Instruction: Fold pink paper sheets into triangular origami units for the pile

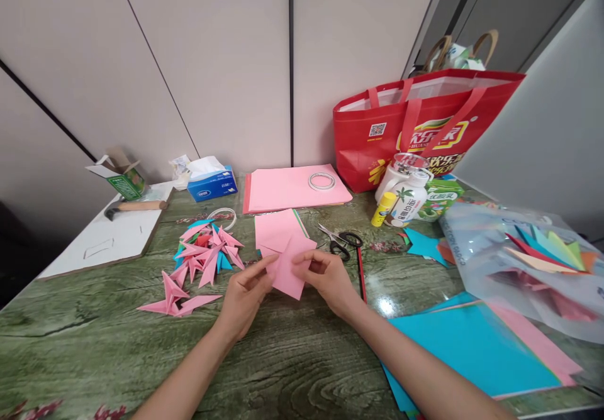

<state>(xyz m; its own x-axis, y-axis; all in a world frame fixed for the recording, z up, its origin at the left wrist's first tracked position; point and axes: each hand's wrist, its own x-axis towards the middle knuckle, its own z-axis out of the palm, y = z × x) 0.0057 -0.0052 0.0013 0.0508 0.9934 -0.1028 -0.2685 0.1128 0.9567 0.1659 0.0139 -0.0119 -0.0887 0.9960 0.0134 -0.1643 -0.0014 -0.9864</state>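
Between my two hands is a pink sheet of origami paper (289, 275), raised a little off the table and partly folded at its upper left. My left hand (246, 291) pinches its left edge, thumb against fingers. The right edge is pinched by my right hand (325, 278). Behind the sheet lies a small stack of pink squares (278, 225), its lower part hidden. To the left is a pile of folded pink and blue paper pieces (210, 250), with several pink ones nearer me. Black-handled scissors (340, 239) lie open to the right of the stack, beside a red pencil (362, 275).
At the back are large pink sheets (287, 187) bearing a tape roll (321, 182), a blue tissue box (212, 183) and a red bag (368, 131). A glue stick (384, 209), white bottle (408, 200), blue sheets (472, 344) and plastic bag (476, 237) occupy the right; a hammer (136, 206) lies left.
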